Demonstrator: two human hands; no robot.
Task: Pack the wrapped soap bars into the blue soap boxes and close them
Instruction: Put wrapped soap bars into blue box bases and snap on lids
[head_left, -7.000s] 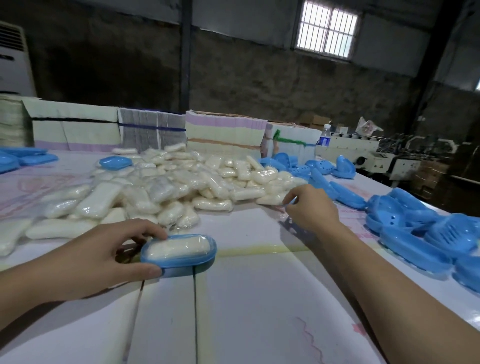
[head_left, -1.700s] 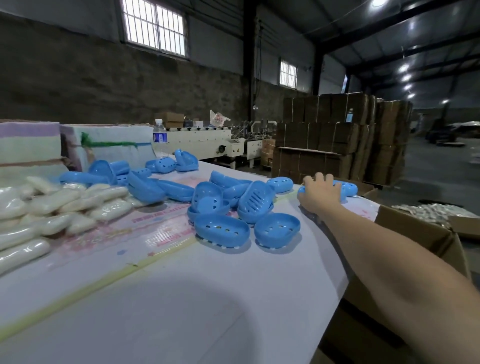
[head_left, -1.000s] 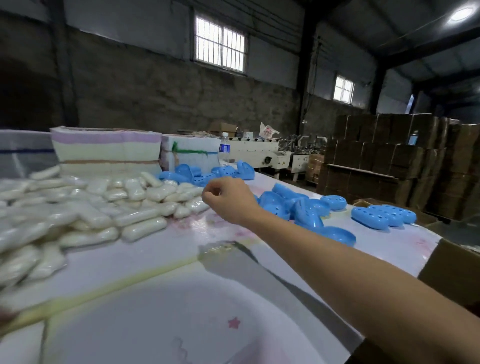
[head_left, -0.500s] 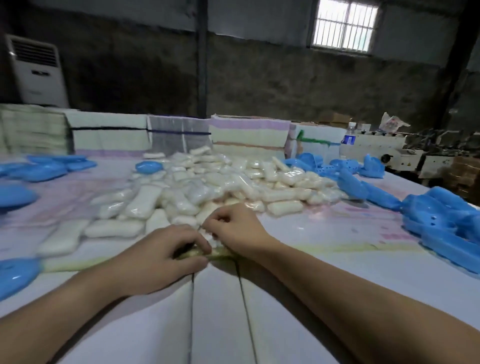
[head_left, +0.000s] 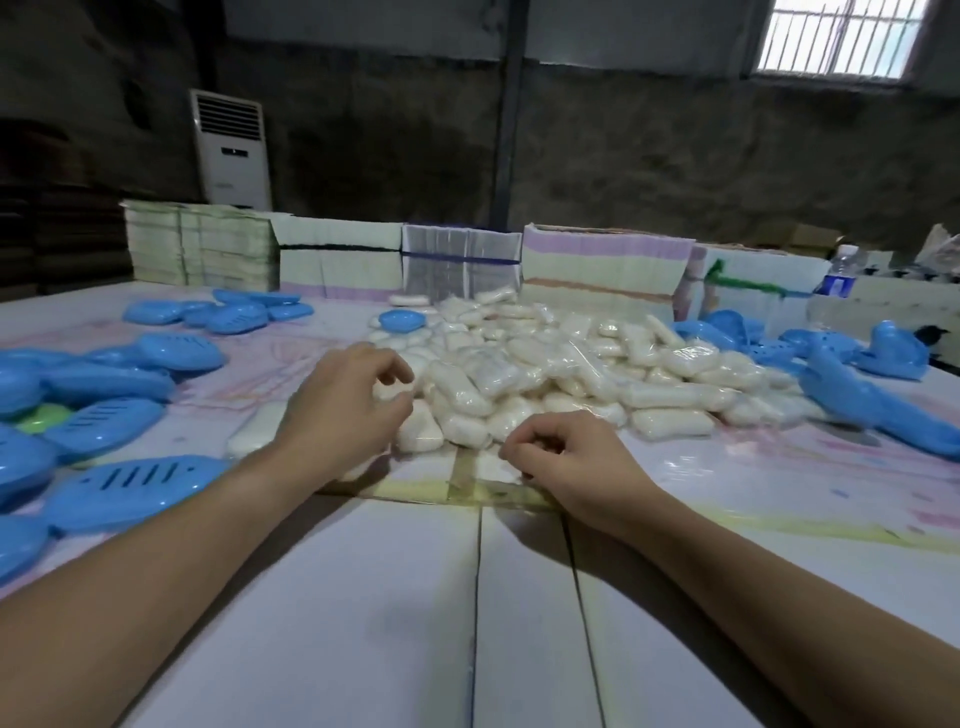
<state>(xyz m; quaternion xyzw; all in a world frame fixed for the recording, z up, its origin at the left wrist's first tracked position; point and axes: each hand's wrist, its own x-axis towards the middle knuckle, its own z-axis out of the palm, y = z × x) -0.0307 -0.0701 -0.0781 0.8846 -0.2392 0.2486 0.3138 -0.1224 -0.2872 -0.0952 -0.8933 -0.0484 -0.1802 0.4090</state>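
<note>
Left hand (head_left: 345, 402), head view: fingers loosely curled over the near edge of the wrapped soap bars (head_left: 545, 371) heap mid-table, holding nothing; right hand (head_left: 569, 460) curled likewise, contents unclear. Step judged: picking a bar; next needs a blue soap box (head_left: 130, 491), left. Fingertip contact is blurred.

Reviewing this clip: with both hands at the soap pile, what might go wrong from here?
1. The left hand reaches into a loosely heaped pile of wrapped soap bars; pulling one may send neighbours sliding.
2. No blue box half lies between the hands; the blue soap boxes sit off to the sides.
3. The right hand looks curled and empty.
</note>
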